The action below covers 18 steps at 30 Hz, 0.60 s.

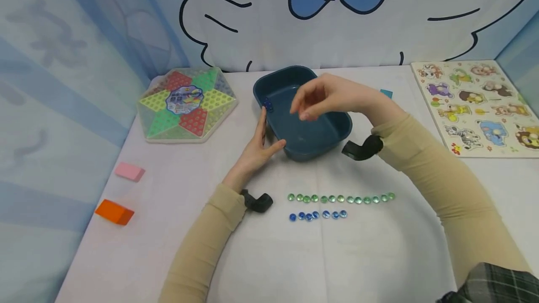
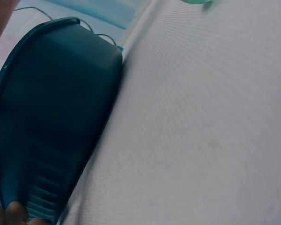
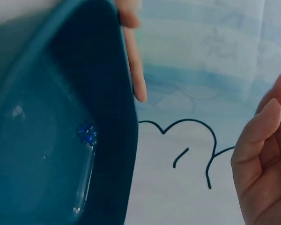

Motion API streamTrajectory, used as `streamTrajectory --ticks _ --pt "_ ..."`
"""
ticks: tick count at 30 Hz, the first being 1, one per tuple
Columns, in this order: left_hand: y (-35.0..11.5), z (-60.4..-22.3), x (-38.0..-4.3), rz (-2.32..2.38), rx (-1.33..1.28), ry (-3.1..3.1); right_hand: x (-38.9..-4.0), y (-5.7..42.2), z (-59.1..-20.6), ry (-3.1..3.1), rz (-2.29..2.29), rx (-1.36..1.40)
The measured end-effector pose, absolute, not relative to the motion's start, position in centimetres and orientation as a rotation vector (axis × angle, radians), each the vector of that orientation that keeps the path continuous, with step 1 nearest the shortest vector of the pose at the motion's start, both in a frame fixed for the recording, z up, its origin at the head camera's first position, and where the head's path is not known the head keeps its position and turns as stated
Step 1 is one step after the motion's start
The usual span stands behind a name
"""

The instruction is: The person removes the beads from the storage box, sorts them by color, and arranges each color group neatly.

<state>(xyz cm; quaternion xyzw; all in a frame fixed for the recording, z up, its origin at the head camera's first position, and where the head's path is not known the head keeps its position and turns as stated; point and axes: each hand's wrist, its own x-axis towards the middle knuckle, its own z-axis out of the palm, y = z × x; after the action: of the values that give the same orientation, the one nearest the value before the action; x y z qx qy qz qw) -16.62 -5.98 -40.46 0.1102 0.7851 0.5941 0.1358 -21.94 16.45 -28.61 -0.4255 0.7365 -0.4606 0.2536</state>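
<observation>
A dark teal plastic bin stands on the white table. Several blue glass beads are clustered against its left inner wall, also seen in the right wrist view as a blue cluster. My left hand presses the bin's near left corner, with straight fingers along the outer wall and the thumb on the near side. Above the bin hovers my right hand, its fingers loosely bent and nothing visible in them. Nearer to me lie a row of green glass beads and a shorter row of blue glass beads.
A hexagonal board-game box is left of the bin. On the left table side are a pink block and an orange block. An animal puzzle board lies at right; a small blue piece shows behind the right forearm.
</observation>
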Motion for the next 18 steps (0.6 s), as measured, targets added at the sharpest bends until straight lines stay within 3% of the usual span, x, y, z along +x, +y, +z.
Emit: streamTrajectory --ticks 18 --pt "-6.0 -38.8 -15.8 1.69 0.327 2.292 -29.0 12.7 -31.9 2.161 -1.557 -0.758"
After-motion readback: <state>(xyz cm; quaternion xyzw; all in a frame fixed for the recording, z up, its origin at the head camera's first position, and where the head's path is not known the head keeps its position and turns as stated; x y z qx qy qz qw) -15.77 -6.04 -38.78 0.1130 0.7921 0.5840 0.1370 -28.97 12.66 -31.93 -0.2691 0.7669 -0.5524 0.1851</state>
